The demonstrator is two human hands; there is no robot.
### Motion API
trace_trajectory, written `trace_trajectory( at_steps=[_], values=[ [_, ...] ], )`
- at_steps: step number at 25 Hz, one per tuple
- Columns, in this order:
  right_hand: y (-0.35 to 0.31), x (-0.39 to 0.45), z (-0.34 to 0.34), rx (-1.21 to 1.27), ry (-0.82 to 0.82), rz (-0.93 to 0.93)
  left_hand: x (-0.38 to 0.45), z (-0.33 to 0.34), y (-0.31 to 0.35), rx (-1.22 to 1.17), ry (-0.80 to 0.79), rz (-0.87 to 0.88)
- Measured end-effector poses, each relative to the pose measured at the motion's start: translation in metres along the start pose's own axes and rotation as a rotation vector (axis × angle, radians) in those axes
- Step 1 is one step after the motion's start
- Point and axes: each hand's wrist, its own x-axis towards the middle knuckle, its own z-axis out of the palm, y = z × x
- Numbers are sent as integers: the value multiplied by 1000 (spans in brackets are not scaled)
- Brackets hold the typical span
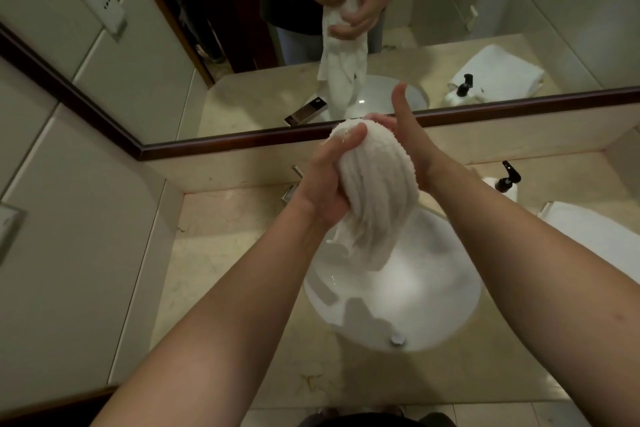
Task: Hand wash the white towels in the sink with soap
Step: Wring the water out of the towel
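Above the sink, left hand grips the bunched white towel, fingers curled round it; right hand presses flat, fingers straight. Scrub step, probably. Next likely needs soap from the bottle right of the sink.

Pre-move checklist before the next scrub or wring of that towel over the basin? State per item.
1. Towel held: ok. The left hand grips the bunched white towel; the right hand presses its far side, thumb up.
2. Towel over the sink: ok, its tail hangs above the bowl.
3. Second piece of white cloth lies in the bowl: ok, not yet in hand.
4. Soap within reach: ok, the pump bottle stands on the counter to the right.
5. Soap already on the towel: cannot tell, no clear lather shows.
6. Faucet running: cannot tell, mostly hidden behind the left hand.
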Motion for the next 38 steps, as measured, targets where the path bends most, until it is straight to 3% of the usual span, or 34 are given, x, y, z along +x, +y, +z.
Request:
trace_trajectory(
  at_steps=[4, 8, 11, 13, 15, 17, 21, 24, 26, 28, 33, 38],
  values=[
    [14, -1, 10, 93, -103, 129, 9, 5, 6, -126, 278, 1],
    [31, -24, 7, 105, -223, 139, 19, -3, 8, -92, 525, -66],
    [42, -37, 14, -132, -95, 45, 25, -7, -1, 0, 680, -76],
    [48, -45, 20, -175, 22, 1, 23, -12, -15, 267, 778, -84],
    [55, -51, 18, -107, 113, -6, 21, -17, -27, 638, 741, -48],
    [58, -56, 12, -7, 166, 16, 23, -24, -34, 723, 554, -32],
    [56, -58, -5, 333, 30, 167, 28, -33, -50, -119, 117, -160],
    [59, -52, -10, 554, -84, 224, 39, -27, -58, -142, -51, -161],
    [65, -50, -9, 626, -104, 237, 48, -22, -53, -54, 15, -191],
    [69, -54, -7, 567, -85, 281, 55, -20, -48, 62, 201, -235],
    [79, -67, 0, 26, 152, 264, 55, -23, -68, 191, 503, -262],
    [92, -80, -4, -196, 239, 211, 42, -18, -96, 107, 673, -324]
  ],
)
